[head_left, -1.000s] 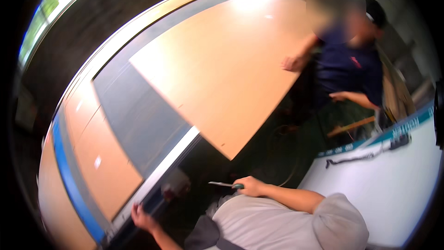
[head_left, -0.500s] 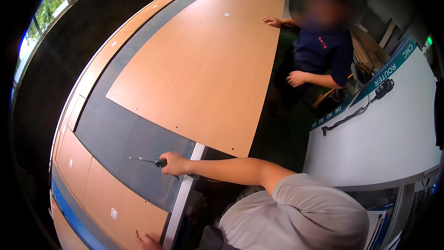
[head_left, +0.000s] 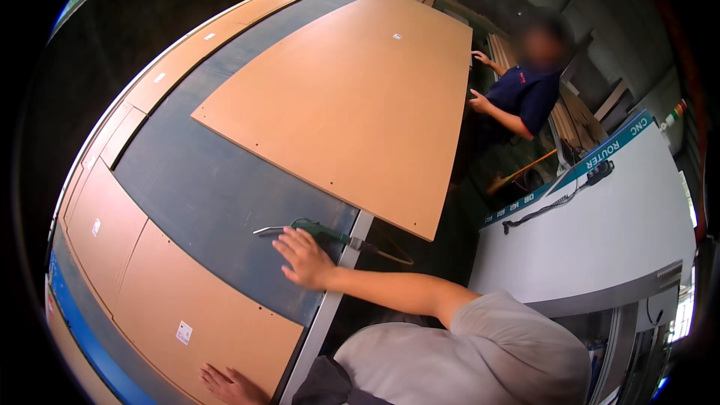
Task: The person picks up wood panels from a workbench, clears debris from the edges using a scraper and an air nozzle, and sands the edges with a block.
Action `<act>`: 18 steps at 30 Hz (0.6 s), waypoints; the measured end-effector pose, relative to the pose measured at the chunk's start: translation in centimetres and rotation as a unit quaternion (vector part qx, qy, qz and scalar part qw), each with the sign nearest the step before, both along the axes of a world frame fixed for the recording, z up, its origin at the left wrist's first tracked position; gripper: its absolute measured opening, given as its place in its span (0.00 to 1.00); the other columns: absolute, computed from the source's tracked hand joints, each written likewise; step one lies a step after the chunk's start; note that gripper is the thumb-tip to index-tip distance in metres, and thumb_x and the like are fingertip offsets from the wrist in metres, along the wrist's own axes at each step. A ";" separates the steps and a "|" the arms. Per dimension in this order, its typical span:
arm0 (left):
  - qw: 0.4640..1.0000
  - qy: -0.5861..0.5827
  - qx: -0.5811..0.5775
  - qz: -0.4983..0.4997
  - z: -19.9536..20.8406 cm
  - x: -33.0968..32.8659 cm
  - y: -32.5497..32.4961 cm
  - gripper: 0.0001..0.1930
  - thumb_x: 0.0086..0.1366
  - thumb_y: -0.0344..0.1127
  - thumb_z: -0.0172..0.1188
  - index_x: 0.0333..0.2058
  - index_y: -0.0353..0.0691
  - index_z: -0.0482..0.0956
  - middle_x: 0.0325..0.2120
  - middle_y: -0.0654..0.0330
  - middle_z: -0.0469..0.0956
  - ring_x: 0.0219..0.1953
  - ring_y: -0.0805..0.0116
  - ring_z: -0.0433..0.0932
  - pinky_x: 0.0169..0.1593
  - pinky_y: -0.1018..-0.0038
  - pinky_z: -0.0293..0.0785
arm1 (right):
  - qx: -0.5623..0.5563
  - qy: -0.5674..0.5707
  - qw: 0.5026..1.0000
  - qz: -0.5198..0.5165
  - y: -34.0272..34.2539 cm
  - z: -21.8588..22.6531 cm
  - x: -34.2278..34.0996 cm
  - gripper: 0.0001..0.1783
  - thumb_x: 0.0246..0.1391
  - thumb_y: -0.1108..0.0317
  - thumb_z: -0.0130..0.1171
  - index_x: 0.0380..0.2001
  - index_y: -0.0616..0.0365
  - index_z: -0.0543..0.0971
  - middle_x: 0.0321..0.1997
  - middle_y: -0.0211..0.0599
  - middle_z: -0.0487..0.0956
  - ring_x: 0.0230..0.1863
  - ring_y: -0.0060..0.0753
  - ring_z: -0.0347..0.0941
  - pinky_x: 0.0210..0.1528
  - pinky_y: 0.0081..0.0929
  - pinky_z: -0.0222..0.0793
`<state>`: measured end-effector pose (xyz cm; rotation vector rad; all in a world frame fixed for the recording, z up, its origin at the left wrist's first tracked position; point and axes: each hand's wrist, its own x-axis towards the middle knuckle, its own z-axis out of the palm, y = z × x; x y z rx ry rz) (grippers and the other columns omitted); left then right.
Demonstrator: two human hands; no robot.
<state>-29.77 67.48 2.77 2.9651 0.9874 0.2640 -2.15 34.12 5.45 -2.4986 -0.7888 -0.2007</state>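
down at the dark grey flat bed of the machine, the right hand lies palm down with its fingers loosely spread and stretched forward, pinching nothing; their tips just touch or hover at the green-handled air blow gun with a thin bent metal nozzle, which rests on the bed just beyond the fingertips, handle toward the pale metal edge rail and nozzle pointing away to the left of the fingers. a thin hose trails from the handle over the rail to the right of the hand. the left hand sits low at the frame's bottom, fingers flat and a little apart, resting on the near corner of a tan rectangular fibreboard panel with a small white sticker. beyond the right fingers, well past the gun, a large tan fibreboard sheet lies across the bed, its near corner overhanging the rail. left of the fingers a second smaller tan panel lies on the bed. at the far side of the big sheet stands another person in a dark blue shirt, one hand touching the sheet's edge. to the right of the arm is a white machine cabinet with a teal strip.
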 end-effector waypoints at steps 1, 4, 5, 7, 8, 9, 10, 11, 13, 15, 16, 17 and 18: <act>1.000 0.005 -0.007 -0.014 -0.5 -0.3 0.9 0.33 0.79 0.52 0.44 0.72 0.34 0.64 0.73 0.46 0.62 0.76 0.46 0.57 0.77 0.51 0.47 | -0.010 0.044 0.999 0.013 1.5 0.0 -2.4 0.43 0.58 0.55 0.65 0.71 0.61 0.65 0.72 0.58 0.65 0.78 0.59 0.52 0.79 0.56 0.46; 1.000 0.012 -0.019 -0.001 0.4 0.0 0.4 0.33 0.79 0.51 0.44 0.72 0.34 0.64 0.73 0.46 0.62 0.76 0.46 0.57 0.77 0.51 0.47 | -0.088 0.166 0.980 0.066 5.0 0.5 -9.7 0.56 0.58 0.47 0.66 0.78 0.62 0.50 0.78 0.74 0.49 0.82 0.71 0.40 0.80 0.60 0.39; 1.000 0.002 -0.028 -0.002 0.9 0.0 0.2 0.30 0.79 0.48 0.45 0.70 0.33 0.66 0.73 0.46 0.63 0.76 0.46 0.57 0.77 0.53 0.48 | -0.106 0.180 0.973 0.095 6.0 0.4 -11.3 0.59 0.58 0.45 0.66 0.79 0.62 0.45 0.79 0.79 0.44 0.82 0.75 0.36 0.80 0.61 0.37; 0.998 -0.021 -0.047 -0.019 1.3 -0.4 0.3 0.28 0.79 0.46 0.45 0.68 0.32 0.69 0.71 0.45 0.65 0.75 0.46 0.59 0.76 0.54 0.51 | -0.102 0.248 0.954 0.133 7.5 0.8 -13.3 0.61 0.58 0.44 0.66 0.79 0.62 0.44 0.78 0.82 0.41 0.81 0.79 0.34 0.80 0.62 0.37; 0.997 -0.029 -0.058 -0.029 1.5 -0.7 0.3 0.27 0.79 0.44 0.46 0.67 0.32 0.71 0.71 0.44 0.65 0.75 0.46 0.60 0.76 0.54 0.53 | -0.099 0.285 0.942 0.149 7.9 0.7 -14.1 0.62 0.58 0.43 0.67 0.79 0.62 0.43 0.78 0.84 0.39 0.81 0.80 0.33 0.80 0.62 0.37; 0.992 -0.067 -0.105 -0.032 1.5 -0.6 0.3 0.26 0.79 0.43 0.46 0.66 0.31 0.72 0.70 0.44 0.66 0.74 0.46 0.60 0.75 0.54 0.54 | -0.083 0.299 0.942 0.127 8.4 0.4 -14.2 0.64 0.53 0.44 0.71 0.79 0.59 0.44 0.78 0.83 0.40 0.80 0.82 0.35 0.79 0.62 0.43; 0.983 -0.105 -0.151 -0.026 1.9 -0.8 -0.1 0.25 0.79 0.42 0.46 0.65 0.31 0.73 0.70 0.43 0.67 0.74 0.45 0.61 0.75 0.54 0.56 | -0.092 0.339 0.929 0.114 8.9 1.2 -14.2 0.63 0.53 0.44 0.70 0.79 0.59 0.45 0.78 0.83 0.40 0.80 0.81 0.35 0.79 0.62 0.43; 0.970 -0.148 -0.193 -0.013 2.2 -1.4 -0.4 0.24 0.79 0.41 0.46 0.64 0.30 0.75 0.69 0.43 0.67 0.73 0.45 0.62 0.74 0.53 0.57 | -0.103 0.374 0.916 0.108 9.7 3.0 -13.7 0.63 0.53 0.45 0.70 0.79 0.59 0.45 0.78 0.83 0.40 0.80 0.81 0.34 0.79 0.62 0.43; 0.971 -0.161 -0.177 -0.022 1.5 -1.2 -0.1 0.23 0.80 0.41 0.46 0.62 0.29 0.76 0.68 0.42 0.69 0.72 0.44 0.64 0.73 0.53 0.59 | -0.109 0.412 0.903 0.056 10.6 5.2 -13.2 0.60 0.53 0.47 0.69 0.79 0.58 0.48 0.77 0.80 0.45 0.79 0.79 0.40 0.78 0.61 0.45; 0.970 -0.169 -0.171 -0.022 1.3 -1.1 0.1 0.23 0.80 0.41 0.46 0.60 0.29 0.77 0.67 0.41 0.70 0.71 0.44 0.65 0.72 0.53 0.60 | -0.086 0.464 0.882 0.022 11.0 6.1 -13.0 0.59 0.53 0.46 0.67 0.78 0.58 0.49 0.77 0.74 0.49 0.76 0.76 0.46 0.77 0.58 0.47; 0.968 -0.177 -0.176 -0.018 1.8 -0.7 -0.4 0.22 0.80 0.40 0.46 0.59 0.28 0.78 0.66 0.41 0.71 0.71 0.43 0.66 0.72 0.53 0.61 | -0.076 0.481 0.874 0.006 11.0 6.5 -12.3 0.58 0.54 0.45 0.67 0.78 0.58 0.50 0.76 0.71 0.51 0.75 0.74 0.49 0.77 0.57 0.48; 0.966 -0.184 -0.180 -0.015 2.1 -0.2 -0.8 0.22 0.80 0.40 0.46 0.58 0.28 0.78 0.65 0.41 0.71 0.70 0.43 0.66 0.72 0.53 0.61 | -0.072 0.478 0.875 -0.008 11.2 6.4 -12.1 0.57 0.54 0.45 0.66 0.78 0.58 0.51 0.76 0.68 0.53 0.73 0.72 0.51 0.76 0.57 0.49; 0.963 -0.195 -0.187 -0.016 2.0 0.1 -0.8 0.22 0.80 0.40 0.47 0.58 0.27 0.78 0.65 0.41 0.72 0.70 0.43 0.66 0.72 0.53 0.61 | -0.068 0.475 0.877 -0.023 11.3 6.0 -12.3 0.57 0.54 0.45 0.66 0.78 0.58 0.52 0.75 0.65 0.55 0.72 0.69 0.53 0.76 0.56 0.50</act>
